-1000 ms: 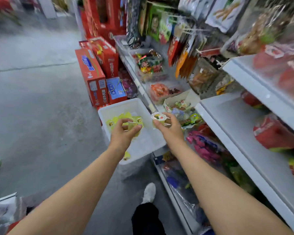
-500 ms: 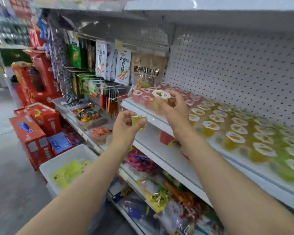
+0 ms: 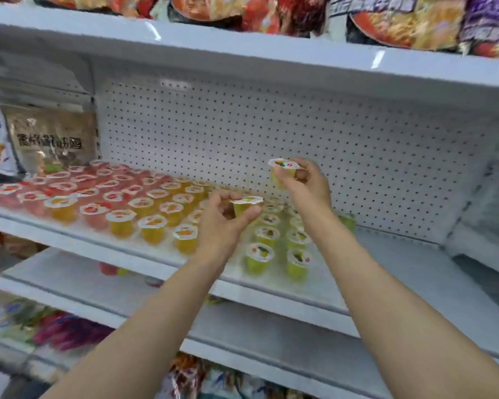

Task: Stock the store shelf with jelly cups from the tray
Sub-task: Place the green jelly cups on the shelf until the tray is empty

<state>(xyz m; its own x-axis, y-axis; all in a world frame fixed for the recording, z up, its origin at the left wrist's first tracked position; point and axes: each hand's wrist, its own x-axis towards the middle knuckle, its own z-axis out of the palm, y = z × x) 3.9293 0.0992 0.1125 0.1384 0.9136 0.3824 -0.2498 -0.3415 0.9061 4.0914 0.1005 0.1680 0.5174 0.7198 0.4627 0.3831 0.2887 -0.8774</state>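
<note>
My left hand (image 3: 224, 223) pinches a green jelly cup (image 3: 245, 205) just above the rows of cups on the white shelf (image 3: 386, 266). Higher and further right, my right hand (image 3: 307, 182) holds a second jelly cup (image 3: 283, 171) in front of the pegboard. Several red, orange and green jelly cups (image 3: 153, 226) stand in rows on the shelf, red at the left, green at the right near my hands. The tray is out of view.
A white pegboard (image 3: 300, 145) backs the shelf. Snack bags (image 3: 49, 139) hang at the left. Noodle packets (image 3: 401, 18) sit on the shelf above. The right part of the shelf is bare. Lower shelves (image 3: 271, 338) hold more packets.
The view swung from the floor tray up to the shelf. Both hands, each with a jelly cup, rose and moved right over the green cups.
</note>
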